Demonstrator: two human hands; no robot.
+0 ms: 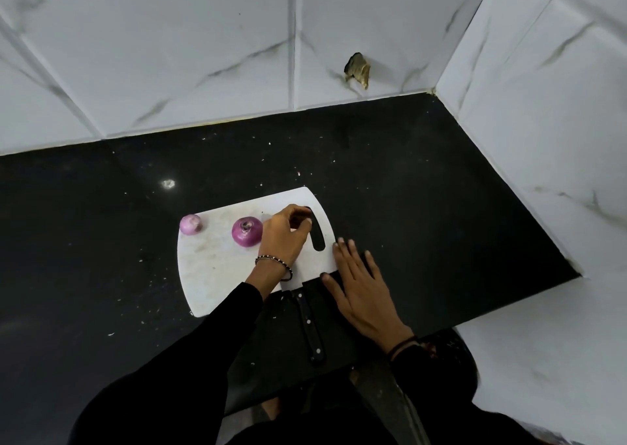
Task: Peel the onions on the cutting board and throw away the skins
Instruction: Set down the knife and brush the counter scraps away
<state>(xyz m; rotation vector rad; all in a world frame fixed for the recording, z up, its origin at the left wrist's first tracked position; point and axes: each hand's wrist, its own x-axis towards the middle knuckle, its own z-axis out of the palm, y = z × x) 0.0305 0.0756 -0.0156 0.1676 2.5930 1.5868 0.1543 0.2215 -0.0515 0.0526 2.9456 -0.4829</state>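
Onions: small onion (191, 224) and larger onion (247, 231) sit on the cutting board (217, 275). Both look unpeeled, so all peeling and binning remains. Left hand (283, 234) fingers are curled beside the larger one, can't tell if holding anything. Right hand (359, 292) lies flat on the counter (424, 207), fingertips at the board edge.

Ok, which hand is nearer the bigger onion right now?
Left. The left hand sits just right of the bigger onion, over the cutting board; the right hand lies flat on the counter at the board's right edge.
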